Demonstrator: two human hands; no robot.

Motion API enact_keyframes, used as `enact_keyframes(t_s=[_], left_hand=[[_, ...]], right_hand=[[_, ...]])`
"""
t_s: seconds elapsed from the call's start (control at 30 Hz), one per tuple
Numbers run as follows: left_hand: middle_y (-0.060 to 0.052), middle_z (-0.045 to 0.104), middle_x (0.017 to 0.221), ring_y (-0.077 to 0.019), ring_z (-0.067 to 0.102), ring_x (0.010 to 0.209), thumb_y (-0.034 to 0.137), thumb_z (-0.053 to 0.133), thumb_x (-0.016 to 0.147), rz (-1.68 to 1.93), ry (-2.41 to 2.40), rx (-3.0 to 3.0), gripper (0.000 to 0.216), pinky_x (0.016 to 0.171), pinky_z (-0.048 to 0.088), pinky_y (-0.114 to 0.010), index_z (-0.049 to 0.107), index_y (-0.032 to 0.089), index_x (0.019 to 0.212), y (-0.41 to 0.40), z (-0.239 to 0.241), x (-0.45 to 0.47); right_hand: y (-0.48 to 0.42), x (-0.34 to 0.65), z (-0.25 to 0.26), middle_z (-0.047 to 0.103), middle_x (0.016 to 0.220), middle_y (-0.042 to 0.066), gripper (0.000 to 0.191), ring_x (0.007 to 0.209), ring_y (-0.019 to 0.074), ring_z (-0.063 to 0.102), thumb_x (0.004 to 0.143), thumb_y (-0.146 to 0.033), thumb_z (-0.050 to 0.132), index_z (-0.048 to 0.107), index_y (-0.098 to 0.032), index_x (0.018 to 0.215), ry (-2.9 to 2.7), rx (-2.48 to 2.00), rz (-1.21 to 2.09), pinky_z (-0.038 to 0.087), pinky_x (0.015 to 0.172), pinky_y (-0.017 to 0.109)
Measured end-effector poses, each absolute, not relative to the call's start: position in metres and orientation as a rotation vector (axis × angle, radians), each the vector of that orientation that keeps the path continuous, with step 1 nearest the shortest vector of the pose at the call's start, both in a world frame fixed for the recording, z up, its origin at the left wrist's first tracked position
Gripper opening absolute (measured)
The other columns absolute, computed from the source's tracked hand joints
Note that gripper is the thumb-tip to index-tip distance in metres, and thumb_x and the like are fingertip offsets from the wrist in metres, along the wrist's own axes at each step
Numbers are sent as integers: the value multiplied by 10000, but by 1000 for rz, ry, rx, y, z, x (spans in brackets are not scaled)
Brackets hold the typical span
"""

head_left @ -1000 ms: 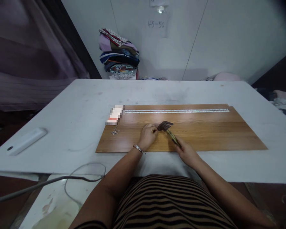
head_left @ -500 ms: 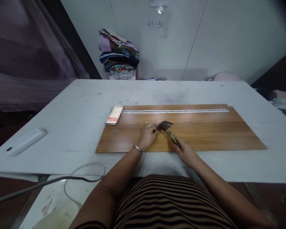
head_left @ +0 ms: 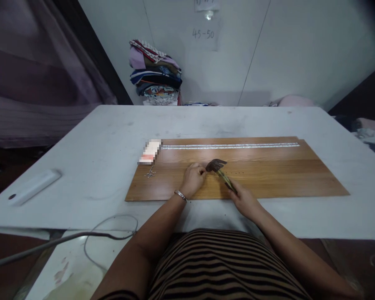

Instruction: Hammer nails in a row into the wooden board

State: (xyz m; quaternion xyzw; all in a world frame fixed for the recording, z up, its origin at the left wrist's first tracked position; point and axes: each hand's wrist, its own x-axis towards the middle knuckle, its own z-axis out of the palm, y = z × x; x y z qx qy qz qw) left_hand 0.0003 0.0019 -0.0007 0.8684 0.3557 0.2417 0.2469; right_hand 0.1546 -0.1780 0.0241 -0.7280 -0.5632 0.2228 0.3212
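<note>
The hammer point(head_left: 218, 168) is held low over the wooden board point(head_left: 284, 175), near the middle of the board's front half. Its dark head is pointed to the left and its yellowish handle is slanted down to the right. The handle is enclosed by the grip of the right hand point(head_left: 245, 202), with the fingers wrapped around its lower end.

The left hand point(head_left: 193, 178) is rested on the board just beside the hammer head. Its grip is pressed together at the fingertips. Perhaps something small is pinched there, but it is too small to be told. A thin metal bracelet point(head_left: 181, 194) is worn on the left wrist.

A short row of small dark dots point(head_left: 235, 172) is seen on the board, just to the right of the hammer head. A long silvery strip point(head_left: 231, 146) is laid along the far edge of the board. A few loose nails point(head_left: 150, 171) are lying near the left end of the board, and a small blurred box point(head_left: 149, 152) is placed at its far left corner.

The board is laid flat on the white tabletop point(head_left: 96, 146). A white oblong device point(head_left: 33, 185) is lying well apart at the left, and a grey cable point(head_left: 112, 233) is looped below the front edge. A stack of folded cloths point(head_left: 156, 79) is piled against the wall behind.
</note>
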Motion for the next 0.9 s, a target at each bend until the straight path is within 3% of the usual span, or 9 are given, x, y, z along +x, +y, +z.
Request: enact_keyframes(t_s=[0.9], left_hand=[[-33, 642, 796, -175, 568, 844, 167, 633, 822, 656, 967, 2379, 142, 774, 438, -296, 700, 206, 703, 2, 0, 0]], right_hand=[[-177, 156, 25, 653, 1277, 178, 525, 1184, 309, 616, 886, -218, 440, 482, -136, 1403, -1505, -1932, 611, 487, 989, 504]])
